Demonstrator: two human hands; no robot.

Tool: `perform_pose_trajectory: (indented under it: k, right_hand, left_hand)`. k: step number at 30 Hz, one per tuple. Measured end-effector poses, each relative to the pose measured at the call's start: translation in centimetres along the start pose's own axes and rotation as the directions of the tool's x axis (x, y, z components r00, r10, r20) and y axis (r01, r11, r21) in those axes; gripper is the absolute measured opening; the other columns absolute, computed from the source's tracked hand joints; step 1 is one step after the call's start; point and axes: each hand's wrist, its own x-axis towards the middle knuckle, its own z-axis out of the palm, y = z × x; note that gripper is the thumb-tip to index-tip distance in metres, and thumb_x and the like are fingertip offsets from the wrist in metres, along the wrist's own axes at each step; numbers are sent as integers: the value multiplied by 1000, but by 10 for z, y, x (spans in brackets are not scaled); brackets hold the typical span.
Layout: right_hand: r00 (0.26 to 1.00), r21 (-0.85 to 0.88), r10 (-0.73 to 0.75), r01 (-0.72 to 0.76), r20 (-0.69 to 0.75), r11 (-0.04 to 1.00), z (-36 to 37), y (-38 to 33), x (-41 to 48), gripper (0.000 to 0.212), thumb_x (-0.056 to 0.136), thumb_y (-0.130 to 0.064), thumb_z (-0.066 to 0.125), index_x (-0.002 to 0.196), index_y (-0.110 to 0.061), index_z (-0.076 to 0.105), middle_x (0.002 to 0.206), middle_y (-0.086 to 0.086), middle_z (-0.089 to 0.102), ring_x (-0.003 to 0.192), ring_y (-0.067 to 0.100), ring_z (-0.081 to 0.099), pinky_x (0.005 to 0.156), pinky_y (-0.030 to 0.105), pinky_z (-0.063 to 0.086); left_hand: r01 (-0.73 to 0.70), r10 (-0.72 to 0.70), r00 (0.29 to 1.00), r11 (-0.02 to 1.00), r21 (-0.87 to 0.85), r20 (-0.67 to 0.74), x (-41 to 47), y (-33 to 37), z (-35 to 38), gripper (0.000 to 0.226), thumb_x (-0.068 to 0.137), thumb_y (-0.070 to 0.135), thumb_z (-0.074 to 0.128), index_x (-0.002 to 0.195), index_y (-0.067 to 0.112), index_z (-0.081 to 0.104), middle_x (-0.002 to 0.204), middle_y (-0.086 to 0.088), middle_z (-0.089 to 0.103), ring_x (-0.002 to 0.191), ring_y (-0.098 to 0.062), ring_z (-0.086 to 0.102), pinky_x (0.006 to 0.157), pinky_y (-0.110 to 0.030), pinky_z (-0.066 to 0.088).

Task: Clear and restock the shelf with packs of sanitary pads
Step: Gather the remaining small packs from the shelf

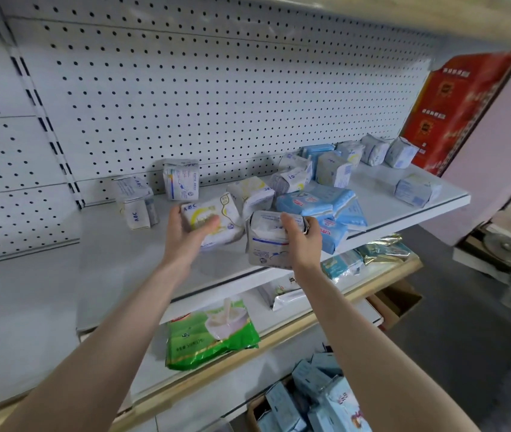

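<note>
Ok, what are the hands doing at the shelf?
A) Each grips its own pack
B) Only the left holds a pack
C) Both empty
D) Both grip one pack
A: the left hand grips a yellow pack, and the right hand grips a separate blue-printed pack.

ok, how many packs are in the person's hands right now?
2. A yellow-and-white pack in the left hand, a blue-and-white pack in the right hand, both above the shelf front. No other seems hidden behind either hand.
</note>
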Motion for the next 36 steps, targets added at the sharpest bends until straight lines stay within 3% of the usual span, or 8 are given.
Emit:
perform_pose_trajectory:
  k: [5, 9, 12, 17, 19, 22, 28, 36]
  right_hand:
    - [998, 46, -54, 56, -45, 997, -18, -22, -20, 14, 91, -21, 65, 101, -19, 56, 100, 3, 67, 89, 18, 64, 79, 30, 54]
    - [990, 37, -119, 122, -81, 992, -53, -43, -30, 13, 92, -22, 63, 99, -14, 55, 89, 1, 64, 78, 15, 61, 64, 22, 50]
    - [981, 20, -163, 166, -104, 986, -86, -59, -34, 11, 93, -25, 62, 93, -17, 54, 86, 1, 62, 75, 14, 60, 62, 24, 49]
    - [966, 43, -194, 204, -170, 978, -157, -78, -49, 20, 93, -26, 62, 108, -14, 57, 98, 0, 66, 80, 10, 67, 58, 21, 52]
    - [949, 33, -197, 212, -246, 977, -207, -82, -54, 35, 90, -32, 64, 119, -13, 57, 110, 4, 66, 93, 14, 68, 69, 25, 56]
    - [920, -17, -218, 225, -325, 974, -276, -90, -61, 18, 87, -35, 66, 98, -24, 58, 104, 3, 68, 97, 22, 68, 82, 40, 57]
    - [875, -54, -272, 274, -401, 960, -436, -120, -79, 17, 94, -24, 62, 100, -17, 47, 88, -10, 58, 76, 1, 59, 58, 12, 44]
    - [798, -91, -287, 283, -531, 955, -596, -149, -83, 22, 91, -34, 65, 105, -20, 54, 108, 6, 65, 97, 20, 67, 84, 38, 56]
  left_hand:
    - [-38, 46, 998, 986, -163, 41, -17, 21, 10, 58, 80, 18, 78, 129, 11, 47, 116, -2, 67, 99, -13, 68, 85, -32, 55]
    - [-40, 66, 992, 972, -231, 104, -46, 37, 38, 20, 92, 21, 64, 106, 19, 50, 101, 0, 66, 86, -10, 69, 71, -28, 58]
    - [-64, 105, 982, 968, -243, 160, -66, 46, 69, 23, 92, 25, 65, 107, 20, 48, 96, 5, 67, 87, -8, 69, 84, -36, 57]
    - [-98, 158, 958, 965, -243, 239, -108, 58, 131, 33, 92, 22, 64, 118, 15, 45, 99, 7, 63, 86, -3, 65, 63, -12, 51]
    - [-115, 178, 935, 970, -214, 306, -135, 60, 174, 36, 91, 22, 65, 119, 15, 45, 101, 8, 63, 81, 5, 65, 59, -6, 47]
    - [-120, 195, 906, 970, -214, 375, -178, 63, 232, 35, 90, 24, 66, 118, 16, 45, 103, 6, 61, 80, 5, 63, 53, -4, 44]
    - [-84, 184, 900, 963, -257, 394, -282, 61, 354, 42, 86, 26, 71, 120, 16, 48, 106, 1, 64, 79, 1, 66, 57, -14, 52]
    - [-88, 222, 820, 960, -267, 528, -373, 78, 499, 42, 87, 27, 71, 120, 16, 47, 112, -3, 64, 90, -7, 67, 59, -13, 53]
